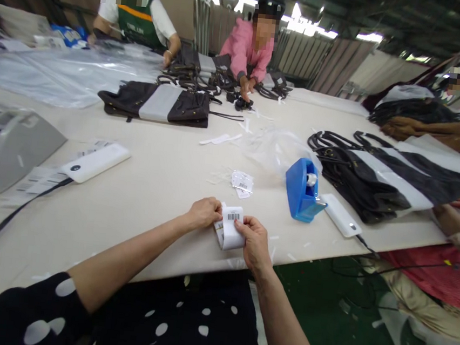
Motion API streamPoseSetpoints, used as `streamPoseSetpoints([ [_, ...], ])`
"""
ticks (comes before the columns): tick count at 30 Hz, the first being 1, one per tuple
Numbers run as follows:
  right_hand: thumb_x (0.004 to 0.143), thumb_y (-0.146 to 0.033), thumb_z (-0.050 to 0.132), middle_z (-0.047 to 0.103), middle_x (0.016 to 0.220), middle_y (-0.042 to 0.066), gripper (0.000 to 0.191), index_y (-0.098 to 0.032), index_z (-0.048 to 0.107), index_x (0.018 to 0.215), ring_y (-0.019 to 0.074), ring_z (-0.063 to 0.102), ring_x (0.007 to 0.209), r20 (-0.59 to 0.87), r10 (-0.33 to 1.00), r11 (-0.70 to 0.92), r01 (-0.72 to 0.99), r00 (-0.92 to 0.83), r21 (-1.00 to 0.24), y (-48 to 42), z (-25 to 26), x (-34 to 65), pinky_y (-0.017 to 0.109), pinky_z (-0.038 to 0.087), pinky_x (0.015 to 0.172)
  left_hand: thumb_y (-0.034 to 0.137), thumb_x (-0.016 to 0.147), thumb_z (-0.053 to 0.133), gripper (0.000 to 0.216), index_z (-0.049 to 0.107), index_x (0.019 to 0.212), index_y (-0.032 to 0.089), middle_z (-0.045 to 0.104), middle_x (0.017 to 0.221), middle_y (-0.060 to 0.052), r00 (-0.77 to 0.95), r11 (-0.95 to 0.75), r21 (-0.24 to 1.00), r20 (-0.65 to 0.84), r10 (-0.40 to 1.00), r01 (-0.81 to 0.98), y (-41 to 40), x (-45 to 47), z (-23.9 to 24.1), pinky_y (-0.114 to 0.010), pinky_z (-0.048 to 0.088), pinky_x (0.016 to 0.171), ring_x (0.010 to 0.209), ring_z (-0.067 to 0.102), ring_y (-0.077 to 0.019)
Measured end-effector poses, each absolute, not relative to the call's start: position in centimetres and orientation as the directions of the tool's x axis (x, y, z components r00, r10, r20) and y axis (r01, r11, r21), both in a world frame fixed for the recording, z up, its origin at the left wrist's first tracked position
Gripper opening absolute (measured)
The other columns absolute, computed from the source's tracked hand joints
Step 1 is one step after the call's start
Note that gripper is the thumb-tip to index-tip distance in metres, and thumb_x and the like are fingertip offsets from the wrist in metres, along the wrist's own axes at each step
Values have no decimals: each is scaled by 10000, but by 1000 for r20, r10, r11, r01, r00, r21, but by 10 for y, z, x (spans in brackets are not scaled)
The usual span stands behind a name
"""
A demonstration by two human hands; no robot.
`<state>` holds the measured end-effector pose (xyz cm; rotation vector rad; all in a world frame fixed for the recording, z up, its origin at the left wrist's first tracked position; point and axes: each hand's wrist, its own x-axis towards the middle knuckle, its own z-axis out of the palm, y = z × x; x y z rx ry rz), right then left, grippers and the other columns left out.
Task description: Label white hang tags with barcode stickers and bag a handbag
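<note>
Near the table's front edge, a white barcode label strip (232, 238) is held between my two hands, its face curving over in a loop. My left hand (206, 212) pinches the strip's left side with closed fingers. On the other side, my right hand (254, 240) grips it with the thumb resting below the printed barcode. Just beyond my hands lies a small pile of white barcode tags (242, 183) with thin strings beside it. A blue tape dispenser (299, 190) stands to the right of the tags.
Dark handbags with grey wrapping (191, 109) lie at the back, and more dark bags (376, 176) at right. White power banks (96, 162) with cables and a grey dispenser (16, 146) flank me. Co-workers stand across the table; another person's arm (449, 215) reaches in at right.
</note>
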<state>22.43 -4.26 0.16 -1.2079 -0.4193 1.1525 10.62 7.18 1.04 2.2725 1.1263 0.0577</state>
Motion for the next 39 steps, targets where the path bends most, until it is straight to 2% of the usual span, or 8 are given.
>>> streamPoseSetpoints([
  [5,506,-282,735,555,532,-54,279,-153,539,655,69,449,474,-330,860,-140,-442,388,-886,-38,-4,225,200,327,481,160,768,443,129,569,789,154,567,894,-94,733,-571,524,-165,660,632,62,102,15,-327,392,772,903,528,-237],
  [10,503,-267,733,614,595,-25,323,-161,556,751,97,512,511,-334,883,-182,-417,330,-891,-40,-5,231,219,382,515,122,718,473,103,514,809,149,547,843,-76,779,-551,629,-143,611,548,65,98,11,-336,385,760,822,523,-220],
  [13,529,-272,706,614,599,-33,352,-177,522,814,103,514,494,-326,898,-214,-353,297,-911,-41,-4,232,224,384,505,156,717,474,20,474,736,163,523,729,-28,772,-457,732,-148,618,506,71,99,8,-296,388,680,717,505,-176],
  [18,534,-235,641,546,539,-70,317,-196,473,801,93,460,456,-341,892,-293,-196,297,-936,-39,0,232,207,327,456,267,715,472,131,390,663,179,428,558,39,746,-162,891,-242,621,424,80,101,5,-209,312,463,480,391,-86],
  [22,513,-174,603,492,510,-82,259,-196,471,734,86,432,458,-363,882,-374,-23,300,-927,-30,8,236,200,289,445,287,681,484,152,372,660,185,346,480,69,746,36,936,-302,594,350,82,99,5,-195,213,394,384,279,-53],
  [26,460,-103,598,495,479,-84,284,-199,475,697,97,444,435,-485,844,-501,16,229,-865,-18,18,241,200,281,427,279,651,490,150,375,656,183,346,472,70,747,118,947,-310,589,300,81,99,5,-195,190,386,376,260,-45],
  [33,428,-71,600,544,444,-37,215,-163,522,606,122,489,415,-586,792,-589,-34,172,-807,-5,23,246,222,350,432,287,629,530,155,435,640,165,408,485,57,745,20,957,-239,623,290,77,99,3,-202,233,433,454,343,-72],
  [39,429,-110,607,562,497,-36,227,-161,543,641,125,507,443,-531,793,-526,-104,298,-844,-10,18,236,231,372,439,289,627,532,147,459,621,161,438,545,49,750,-118,943,-169,639,313,79,93,5,-214,263,487,532,364,-92],
])
